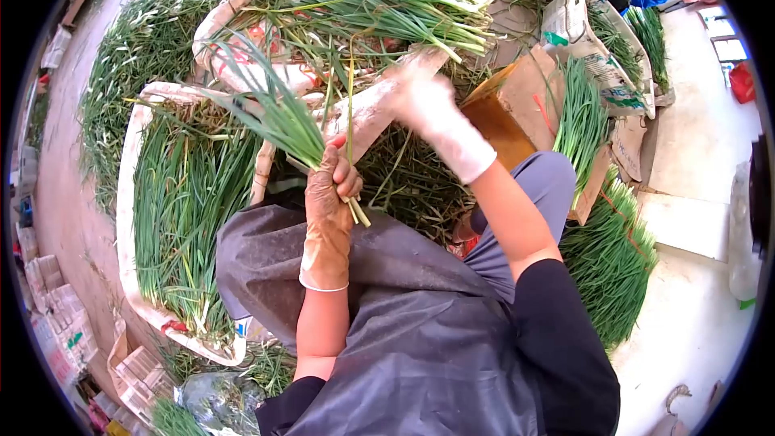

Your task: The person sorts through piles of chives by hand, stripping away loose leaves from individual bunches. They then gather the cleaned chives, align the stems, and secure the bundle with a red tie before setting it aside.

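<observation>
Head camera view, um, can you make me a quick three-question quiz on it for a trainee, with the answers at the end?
1. Multiple choice: what does the left hand hold?
A) a knife
B) a bunch of green stalks
C) a plastic bottle
2. True or false: the right hand looks blurred and is apart from that bunch.
3. Fill the gap: in the picture, the brown cardboard box lies to the ____ of the left hand.

Key:
1. B; its fingers are closed around the stalks.
2. True.
3. Right.
</observation>
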`<state>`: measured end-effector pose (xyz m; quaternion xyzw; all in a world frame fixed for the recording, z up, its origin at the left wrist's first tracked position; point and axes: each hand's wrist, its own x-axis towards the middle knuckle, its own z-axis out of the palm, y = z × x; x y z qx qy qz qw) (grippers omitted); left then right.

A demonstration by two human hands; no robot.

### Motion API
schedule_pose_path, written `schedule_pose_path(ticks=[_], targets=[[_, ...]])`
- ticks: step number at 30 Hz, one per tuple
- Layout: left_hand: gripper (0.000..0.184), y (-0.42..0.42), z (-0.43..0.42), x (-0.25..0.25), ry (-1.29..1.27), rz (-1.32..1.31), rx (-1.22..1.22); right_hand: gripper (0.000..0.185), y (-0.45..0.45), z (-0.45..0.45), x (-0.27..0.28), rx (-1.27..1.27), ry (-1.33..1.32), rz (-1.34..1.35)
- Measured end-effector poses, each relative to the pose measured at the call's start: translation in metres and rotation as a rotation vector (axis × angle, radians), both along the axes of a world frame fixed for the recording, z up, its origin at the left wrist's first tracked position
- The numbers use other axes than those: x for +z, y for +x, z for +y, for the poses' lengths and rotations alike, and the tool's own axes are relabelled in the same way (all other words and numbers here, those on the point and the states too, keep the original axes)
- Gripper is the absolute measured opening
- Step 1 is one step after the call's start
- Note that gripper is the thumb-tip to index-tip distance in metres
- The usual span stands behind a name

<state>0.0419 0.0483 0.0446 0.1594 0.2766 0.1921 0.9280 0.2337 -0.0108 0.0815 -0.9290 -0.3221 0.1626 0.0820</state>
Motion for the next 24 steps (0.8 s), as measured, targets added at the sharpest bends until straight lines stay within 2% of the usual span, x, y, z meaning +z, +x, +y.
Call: schedule_pose_path(ticks=[2, 4, 5, 8, 9, 10, 12, 13, 14, 16, 17, 19, 20, 22, 24], targets=[[0.034, 0.003, -0.009, 0.003, -0.018, -0.022, -0.002, 0.029, 0.057, -0.005, -0.038, -0.158, 0.067, -0.871], [0.032, 0.006, -0.012, 0.0, 0.007, 0.014, -0.011, 0.018, 0.092, -0.021, -0.054, -0.163, 0.031, -0.223], [0.032, 0.008, -0.013, -0.006, 0.01, 0.056, 0.01, 0.019, 0.077, -0.018, -0.033, -0.191, 0.061, -0.107], [0.032, 0.012, -0.017, -0.011, -0.016, 0.142, 0.049, 0.021, 0.026, -0.035, -0.047, -0.042, 0.357, -0.327], [0.03, 0.011, -0.019, -0.01, -0.003, 0.148, 0.033, 0.024, 0.023, -0.039, -0.049, -0.046, 0.562, -0.432], [0.03, 0.013, -0.022, -0.01, 0.018, 0.154, 0.024, 0.026, 0.031, -0.036, -0.055, -0.023, 0.515, -0.69], [0.031, 0.015, -0.025, -0.016, 0.012, 0.177, -0.012, 0.027, 0.045, -0.023, -0.07, -0.2, 0.292, -0.619], [0.031, 0.014, -0.026, -0.019, 0.017, 0.177, -0.016, 0.027, 0.09, -0.017, -0.146, -0.364, 0.711, -0.106], [0.03, 0.013, -0.025, -0.021, 0.026, 0.199, -0.018, 0.027, 0.085, -0.017, -0.134, -0.366, 0.718, -0.108], [0.029, 0.012, -0.021, -0.019, 0.042, 0.223, -0.022, 0.024, 0.049, -0.017, -0.073, -0.109, 0.368, -0.285], [0.029, 0.013, -0.019, -0.014, 0.054, 0.241, 0.025, 0.021, 0.022, -0.019, -0.042, -0.031, 0.296, -0.346], [0.029, 0.015, -0.02, -0.006, 0.097, 0.303, 0.098, 0.008, -0.027, -0.039, -0.025, 0.209, 0.62, -0.585], [0.032, 0.017, -0.022, -0.006, 0.106, 0.269, 0.124, 0.009, -0.049, -0.052, -0.026, 0.317, 0.631, -0.554], [0.033, 0.018, -0.026, -0.027, 0.093, 0.239, 0.148, 0.022, -0.086, -0.072, -0.033, 0.435, 0.587, -0.483], [0.028, 0.014, -0.027, -0.03, 0.071, 0.246, 0.04, 0.032, -0.106, -0.08, -0.027, 0.447, 0.618, -0.219]])
